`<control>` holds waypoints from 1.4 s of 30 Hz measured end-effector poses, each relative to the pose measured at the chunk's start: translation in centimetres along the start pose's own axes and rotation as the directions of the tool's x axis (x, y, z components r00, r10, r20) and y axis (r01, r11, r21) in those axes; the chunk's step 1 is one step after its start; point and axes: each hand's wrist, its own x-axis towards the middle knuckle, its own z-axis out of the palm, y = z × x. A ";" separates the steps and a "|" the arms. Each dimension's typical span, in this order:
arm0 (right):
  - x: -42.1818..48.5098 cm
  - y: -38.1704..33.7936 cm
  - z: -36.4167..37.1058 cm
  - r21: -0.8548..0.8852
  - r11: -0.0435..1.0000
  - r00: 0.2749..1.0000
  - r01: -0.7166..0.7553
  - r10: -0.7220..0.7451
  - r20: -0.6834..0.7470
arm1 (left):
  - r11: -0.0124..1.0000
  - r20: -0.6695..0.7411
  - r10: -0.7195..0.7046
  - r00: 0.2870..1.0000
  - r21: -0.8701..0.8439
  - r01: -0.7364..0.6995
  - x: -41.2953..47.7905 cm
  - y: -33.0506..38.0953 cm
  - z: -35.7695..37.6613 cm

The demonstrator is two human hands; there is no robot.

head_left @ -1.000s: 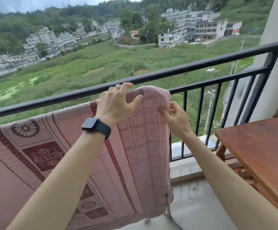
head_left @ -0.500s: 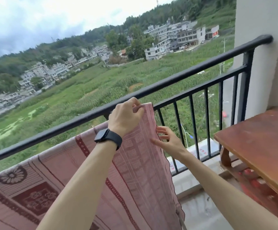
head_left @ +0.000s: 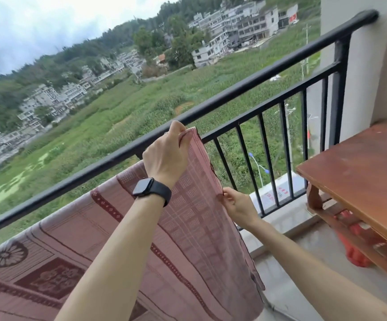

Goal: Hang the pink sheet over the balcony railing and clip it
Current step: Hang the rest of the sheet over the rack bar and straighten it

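Observation:
The pink sheet (head_left: pixel 77 230), patterned with dark red borders and flowers, hangs below the black balcony railing (head_left: pixel 252 86) along the left and middle. My left hand (head_left: pixel 164 156), with a black watch on the wrist, pinches the sheet's top right corner just in front of the top rail. My right hand (head_left: pixel 236 203) grips the sheet's right edge lower down, in front of the vertical bars. No clip is in view.
A reddish wooden table (head_left: pixel 361 172) stands at the right, with red items on its lower shelf (head_left: pixel 354 251). A white wall pillar (head_left: pixel 359 66) ends the railing at the right. The tiled floor (head_left: pixel 285 274) lies below. Fields and buildings lie beyond.
My left hand went from flat on the sheet to pinching its top corner. My right hand slid down the right edge. The view tilted and shifted left.

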 end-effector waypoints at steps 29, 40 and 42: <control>-2.6 4.4 0.2 -0.344 0.876 0.931 -0.339 0.365 0.013 | 0.986 -0.116 0.123 0.986 0.130 -0.108 -0.4 -0.3 1.6; 1.2 -5.4 -3.4 0.171 0.983 0.998 -0.062 0.062 0.003 | 0.951 0.284 -0.047 0.958 -0.281 0.130 2.0 0.2 -1.8; 1.6 -7.0 -3.9 0.119 0.993 0.999 0.022 -0.018 -0.034 | 0.941 0.303 -0.054 0.951 -0.303 0.150 2.3 0.4 -2.1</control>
